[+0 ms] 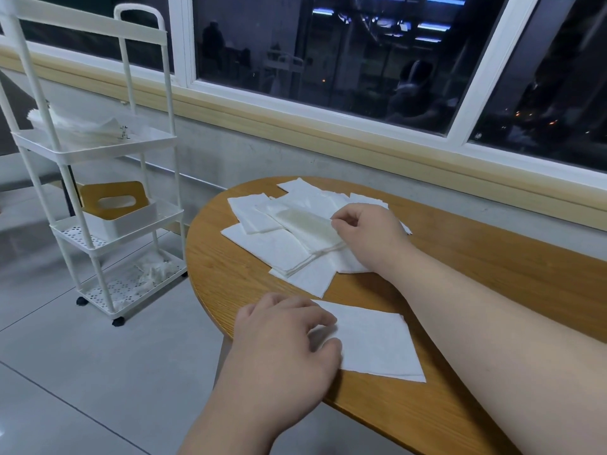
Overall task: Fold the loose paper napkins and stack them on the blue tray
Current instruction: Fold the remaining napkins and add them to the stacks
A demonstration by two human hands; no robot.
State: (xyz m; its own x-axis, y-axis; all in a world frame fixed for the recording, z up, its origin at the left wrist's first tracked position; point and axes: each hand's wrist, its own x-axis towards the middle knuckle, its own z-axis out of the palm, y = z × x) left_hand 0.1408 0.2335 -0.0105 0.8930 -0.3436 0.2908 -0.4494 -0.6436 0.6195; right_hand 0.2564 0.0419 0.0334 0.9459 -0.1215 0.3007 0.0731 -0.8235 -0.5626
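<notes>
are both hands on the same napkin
No, the right hand pinches a napkin in the loose pile, while the left hand rests on a separate single napkin nearer the table edge.

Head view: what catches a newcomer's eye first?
The loose napkin pile fanned across the round wooden table, with the right hand pinching its top sheet. Nearer, the left hand rests on a single napkin at the table edge. A white cart stands left.
</notes>
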